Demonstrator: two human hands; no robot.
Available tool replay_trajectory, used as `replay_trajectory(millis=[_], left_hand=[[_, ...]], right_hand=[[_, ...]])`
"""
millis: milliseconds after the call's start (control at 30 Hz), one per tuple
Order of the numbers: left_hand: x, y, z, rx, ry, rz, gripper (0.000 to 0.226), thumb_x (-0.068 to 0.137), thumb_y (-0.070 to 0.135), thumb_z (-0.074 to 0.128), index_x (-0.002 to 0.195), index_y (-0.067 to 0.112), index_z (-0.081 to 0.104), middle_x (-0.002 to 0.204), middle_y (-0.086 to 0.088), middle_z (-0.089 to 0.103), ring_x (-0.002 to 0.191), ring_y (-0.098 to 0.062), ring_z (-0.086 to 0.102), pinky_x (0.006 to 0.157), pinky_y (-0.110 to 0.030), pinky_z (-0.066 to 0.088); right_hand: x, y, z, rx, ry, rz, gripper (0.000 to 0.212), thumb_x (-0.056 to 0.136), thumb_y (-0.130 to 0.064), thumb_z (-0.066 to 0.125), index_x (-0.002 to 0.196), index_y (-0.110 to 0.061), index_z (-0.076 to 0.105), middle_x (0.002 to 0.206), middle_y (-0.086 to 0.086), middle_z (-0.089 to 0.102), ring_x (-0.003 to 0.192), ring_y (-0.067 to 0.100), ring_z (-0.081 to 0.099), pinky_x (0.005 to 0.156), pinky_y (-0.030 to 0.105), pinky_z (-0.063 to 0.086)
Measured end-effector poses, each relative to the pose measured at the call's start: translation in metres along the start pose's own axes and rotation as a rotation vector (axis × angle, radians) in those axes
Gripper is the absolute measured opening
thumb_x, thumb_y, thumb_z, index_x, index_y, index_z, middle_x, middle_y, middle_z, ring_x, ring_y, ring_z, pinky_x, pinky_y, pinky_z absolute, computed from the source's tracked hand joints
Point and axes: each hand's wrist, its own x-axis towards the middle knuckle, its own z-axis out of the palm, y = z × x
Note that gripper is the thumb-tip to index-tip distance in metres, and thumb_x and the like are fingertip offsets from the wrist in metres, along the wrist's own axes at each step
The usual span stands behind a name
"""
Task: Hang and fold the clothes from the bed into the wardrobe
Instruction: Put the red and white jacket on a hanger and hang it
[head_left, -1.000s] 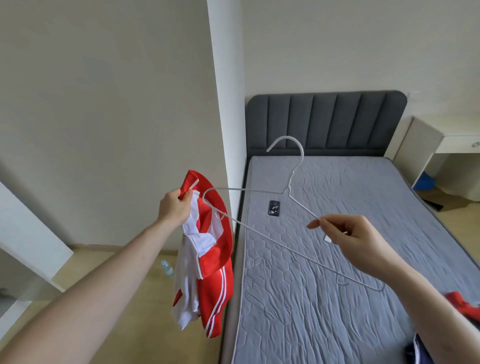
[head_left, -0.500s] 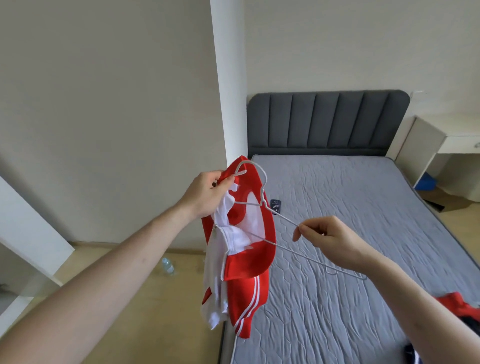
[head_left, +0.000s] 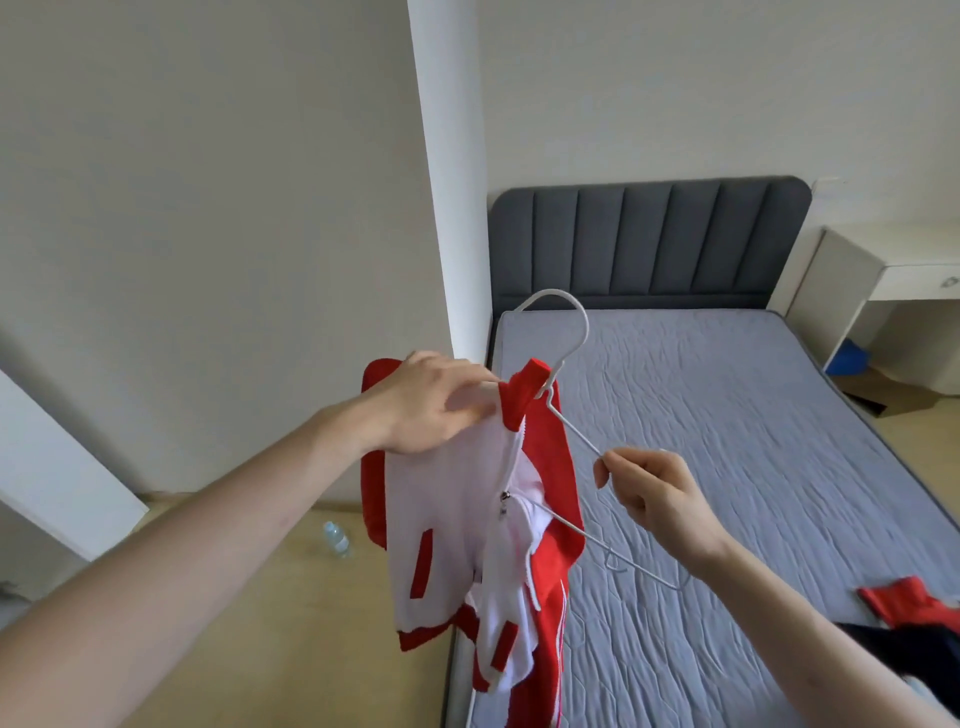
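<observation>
Hanger (head_left: 566, 338) now inside jacket (head_left: 452, 519)

The left shoulder of the white wire hanger (head_left: 574, 441) is hidden inside the red-and-white jacket (head_left: 467, 519), whose lower hem runs off the bottom edge. The left hand (head_left: 431, 405) covers part of the jacket's collar, and its fingertips are buried in the fabric. At the right edge, a red garment (head_left: 904, 605) and a dark garment (head_left: 904, 649) on the bed (head_left: 727, 415) are cut off. The desk (head_left: 893, 270) is only partly in frame. The bottle (head_left: 336, 540) on the floor is too small to read.
</observation>
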Motion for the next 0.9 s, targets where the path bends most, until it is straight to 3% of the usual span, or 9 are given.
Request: replay_trajectory(millis=[100, 167, 233, 300, 400, 500, 633, 767, 900], left_hand=[[0.000, -0.008, -0.005, -0.010, 0.124, -0.026, 0.040, 0.105, 0.053, 0.042, 0.092, 0.023, 0.066, 0.081, 0.009, 0.057, 0.076, -0.010, 0.052, 0.068, -0.034, 0.045], [0.001, -0.007, -0.008, 0.013, 0.167, -0.033, 0.038, 0.106, 0.050, 0.044, 0.085, 0.023, 0.062, 0.076, 0.007, 0.056, 0.072, -0.012, 0.050, 0.064, -0.036, 0.045], [0.000, -0.008, -0.010, -0.002, 0.208, -0.047, 0.036, 0.106, 0.046, 0.048, 0.075, 0.028, 0.055, 0.069, 0.007, 0.054, 0.068, -0.012, 0.049, 0.061, -0.035, 0.042], [0.000, -0.008, -0.013, -0.016, 0.246, -0.063, 0.036, 0.105, 0.043, 0.051, 0.071, 0.032, 0.050, 0.064, 0.010, 0.051, 0.065, -0.011, 0.048, 0.059, -0.032, 0.037], [0.002, -0.009, -0.021, -0.059, 0.286, -0.072, 0.026, 0.105, 0.044, 0.053, 0.082, 0.032, 0.058, 0.069, 0.016, 0.056, 0.066, -0.008, 0.051, 0.062, -0.031, 0.040], [0.002, -0.006, -0.030, -0.112, 0.321, -0.078, 0.024, 0.104, 0.044, 0.055, 0.087, 0.031, 0.066, 0.069, 0.018, 0.059, 0.067, -0.006, 0.054, 0.065, -0.031, 0.044], [0.001, 0.000, -0.043, -0.153, 0.335, -0.079, 0.036, 0.102, 0.051, 0.048, 0.082, 0.025, 0.064, 0.066, 0.005, 0.056, 0.067, -0.017, 0.053, 0.065, -0.036, 0.045], [-0.002, 0.010, -0.052, -0.241, 0.360, -0.087, 0.045, 0.106, 0.036, 0.052, 0.069, 0.013, 0.042, 0.061, -0.003, 0.033, 0.059, -0.018, 0.032, 0.058, -0.037, 0.033], [-0.012, 0.009, -0.061, -0.315, 0.384, -0.102, 0.046, 0.107, 0.026, 0.053, 0.068, 0.008, 0.038, 0.063, 0.002, 0.027, 0.060, -0.013, 0.027, 0.057, -0.030, 0.025]], right_hand=[[-0.004, 0.002, 0.002, -0.102, 0.155, -0.117, 0.027, 0.100, -0.011, 0.062, 0.079, -0.017, 0.077, 0.057, -0.004, 0.049, 0.055, 0.015, 0.040, 0.053, 0.025, 0.032], [-0.009, -0.001, 0.005, -0.296, 0.401, -0.282, 0.018, 0.095, -0.007, 0.067, 0.095, -0.022, 0.077, 0.082, -0.015, 0.070, 0.074, 0.007, 0.059, 0.071, 0.021, 0.044], [-0.021, -0.007, 0.013, -0.476, 0.565, -0.503, 0.015, 0.092, -0.012, 0.068, 0.104, -0.020, 0.072, 0.101, -0.018, 0.068, 0.089, 0.007, 0.059, 0.084, 0.023, 0.043], [-0.033, -0.004, 0.029, -0.480, 0.487, -0.620, 0.011, 0.088, -0.013, 0.066, 0.095, -0.020, 0.070, 0.093, -0.016, 0.067, 0.081, 0.009, 0.059, 0.079, 0.023, 0.044], [-0.033, 0.012, 0.051, -0.358, 0.225, -0.387, 0.015, 0.089, -0.013, 0.068, 0.091, -0.028, 0.069, 0.088, -0.017, 0.069, 0.066, 0.013, 0.060, 0.063, 0.022, 0.046], [-0.014, 0.034, 0.053, -0.335, 0.224, -0.117, 0.028, 0.088, -0.025, 0.070, 0.111, -0.038, 0.062, 0.081, -0.015, 0.067, 0.061, 0.012, 0.061, 0.062, 0.026, 0.045], [0.014, 0.049, 0.054, -0.343, 0.097, -0.016, 0.048, 0.088, -0.027, 0.072, 0.128, -0.045, 0.053, 0.062, -0.024, 0.058, 0.047, 0.009, 0.046, 0.053, 0.015, 0.038], [0.037, 0.064, 0.053, -0.290, -0.083, -0.013, 0.024, 0.098, -0.023, 0.062, 0.116, -0.038, 0.067, 0.094, -0.019, 0.071, 0.047, 0.007, 0.031, 0.053, 0.016, 0.035], [0.040, 0.078, 0.042, -0.543, -0.150, 0.064, 0.026, 0.105, -0.026, 0.054, 0.087, -0.037, 0.069, 0.071, -0.018, 0.067, 0.050, -0.001, 0.051, 0.057, 0.022, 0.042]])
